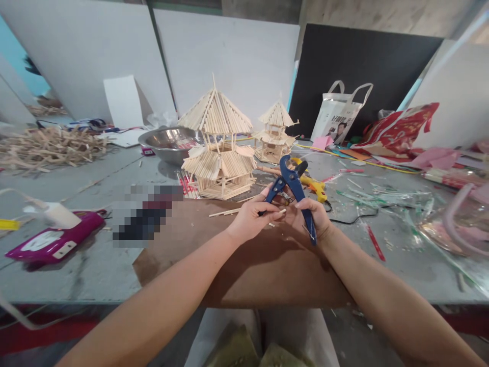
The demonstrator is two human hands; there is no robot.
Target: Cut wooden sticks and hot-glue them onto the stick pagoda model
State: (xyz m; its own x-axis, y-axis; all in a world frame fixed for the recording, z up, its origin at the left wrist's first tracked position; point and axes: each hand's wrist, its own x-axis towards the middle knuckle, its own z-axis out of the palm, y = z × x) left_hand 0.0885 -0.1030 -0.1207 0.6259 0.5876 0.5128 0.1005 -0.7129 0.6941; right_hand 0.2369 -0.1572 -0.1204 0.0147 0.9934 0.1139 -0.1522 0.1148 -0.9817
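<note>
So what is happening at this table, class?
A person sits at a table, both hands on a blue cutting tool. The left hand also has a short pale stick piece at its fingertips; the right hand grips a handle. Beyond stand two stick-built models, a larger and a smaller.

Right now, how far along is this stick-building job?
Two stick models, the nearer pavilion and smaller tower, stand roofed and look largely built. In hand: blue cutter in the right hand, short stick piece at the left hand's fingertips. Possibly left: using the loose sticks on the brown sheet; how many more are needed, I can't tell.
</note>
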